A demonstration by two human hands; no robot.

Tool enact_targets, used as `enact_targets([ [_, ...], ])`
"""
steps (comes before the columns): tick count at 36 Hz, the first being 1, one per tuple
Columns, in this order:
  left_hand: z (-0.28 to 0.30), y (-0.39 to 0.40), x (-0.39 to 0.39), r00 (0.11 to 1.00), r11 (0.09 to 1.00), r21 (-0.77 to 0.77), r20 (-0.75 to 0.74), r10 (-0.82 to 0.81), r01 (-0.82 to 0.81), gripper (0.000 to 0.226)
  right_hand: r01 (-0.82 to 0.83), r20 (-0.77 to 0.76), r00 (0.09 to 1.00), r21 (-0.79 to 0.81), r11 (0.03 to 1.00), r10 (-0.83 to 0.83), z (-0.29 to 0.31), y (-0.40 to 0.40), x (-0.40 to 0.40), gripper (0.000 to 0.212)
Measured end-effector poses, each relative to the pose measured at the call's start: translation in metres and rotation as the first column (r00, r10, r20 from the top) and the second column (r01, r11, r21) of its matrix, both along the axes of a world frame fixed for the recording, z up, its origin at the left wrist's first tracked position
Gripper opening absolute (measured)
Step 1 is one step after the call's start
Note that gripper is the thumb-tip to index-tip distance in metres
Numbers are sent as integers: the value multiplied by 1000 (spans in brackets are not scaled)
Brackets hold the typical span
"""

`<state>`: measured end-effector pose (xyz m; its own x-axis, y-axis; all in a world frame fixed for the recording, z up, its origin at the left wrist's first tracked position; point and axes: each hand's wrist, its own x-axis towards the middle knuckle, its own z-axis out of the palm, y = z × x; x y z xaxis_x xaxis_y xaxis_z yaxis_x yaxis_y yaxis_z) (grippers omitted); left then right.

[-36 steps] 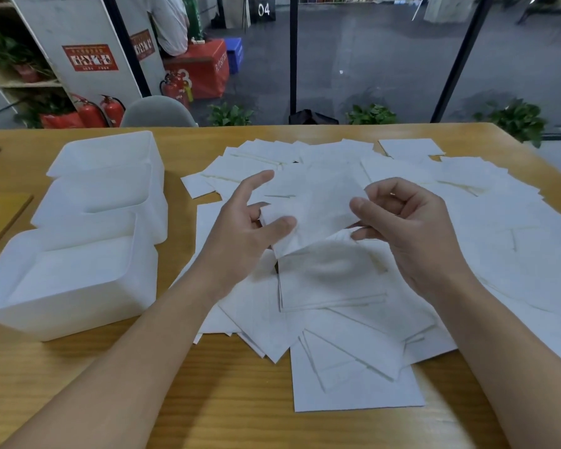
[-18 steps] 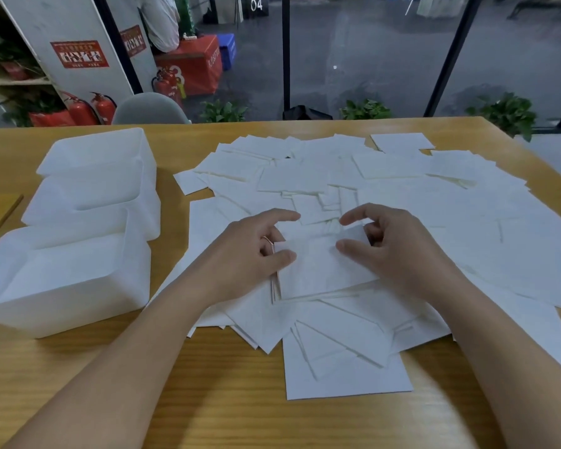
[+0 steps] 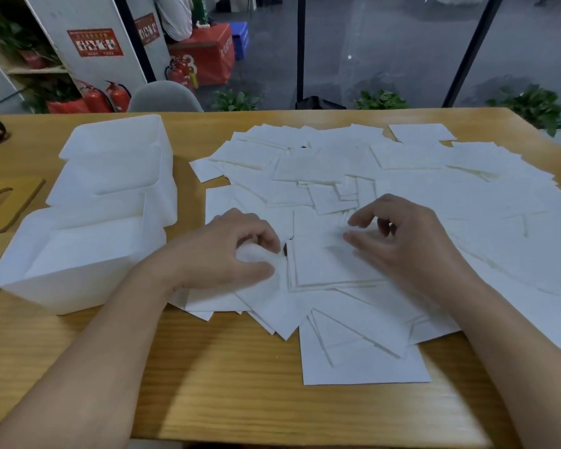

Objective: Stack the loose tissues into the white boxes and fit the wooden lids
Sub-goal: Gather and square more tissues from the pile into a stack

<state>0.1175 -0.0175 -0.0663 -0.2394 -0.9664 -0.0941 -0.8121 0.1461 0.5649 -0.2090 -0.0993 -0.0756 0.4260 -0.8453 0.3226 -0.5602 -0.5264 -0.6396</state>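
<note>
gathering step. my left hand [image 3: 237,251] curls round a bunched bit of tissue at the left edge of a small squared stack [image 3: 331,264]; my right hand [image 3: 402,234] hovers over the stack's right side, fingers loosely bent, gripping nothing that i can see. the loose tissues [image 3: 402,176] cover the middle and right of the worktop [image 3: 208,384], overlapping. three white boxes [image 3: 88,241] sit in a row to my left, lids off; the nearest looks to hold tissue already. wooden lids [image 3: 7,202] lie beyond them at the left edge. next, i judge: pinch the stack on both sides, lift it flat, carry it left. risks: sheets underneath dragging along, the near box wall in the path.
</note>
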Motion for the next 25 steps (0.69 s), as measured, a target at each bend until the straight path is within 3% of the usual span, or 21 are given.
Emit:
enact_targets([
  [7,-3,0,-4,999,999,-9,28,32,-32,27,-121,24,992,45,992,120,-4,11,14,6],
  [13,2,-4,-7,983,982,-136,-148,113,-133,17,-156,42,987,63,986,153,-5,14,15,4],
  [17,6,-6,-9,940,891,-332,-249,235,-311,5,-173,79,983,80,982,166,-4,16,15,4],
  [20,8,-7,-9,908,782,-468,-283,310,-412,8,-197,18,980,106,975,196,-4,16,15,9],
  [25,11,-8,-11,842,669,-522,-422,337,-530,5,-224,-112,965,126,966,239,-5,13,15,19],
])
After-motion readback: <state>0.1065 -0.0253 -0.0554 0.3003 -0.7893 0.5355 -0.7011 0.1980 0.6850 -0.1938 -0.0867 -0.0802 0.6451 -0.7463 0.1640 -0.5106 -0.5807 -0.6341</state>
